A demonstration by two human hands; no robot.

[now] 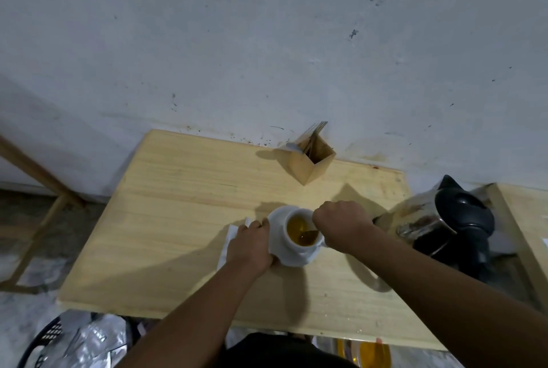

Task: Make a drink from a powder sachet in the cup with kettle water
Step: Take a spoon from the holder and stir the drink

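A white cup (292,244) stands on a white saucer (277,216) in the middle of the wooden table (184,204). Amber liquid fills the cup. My right hand (341,224) hovers over the cup's right rim, fingers closed on a spoon (308,234) whose bowl dips into the liquid. My left hand (252,244) grips the saucer's left edge. A white paper sachet (229,238) lies flat under and left of my left hand. The steel kettle (436,219) with a black lid and handle stands at the table's right edge.
A wooden cutlery box (311,163) with forks and sticks stands at the back against the wall. A second wooden surface (525,219) sits right of the kettle. A basket with foil wrappers (83,341) lies on the floor at lower left.
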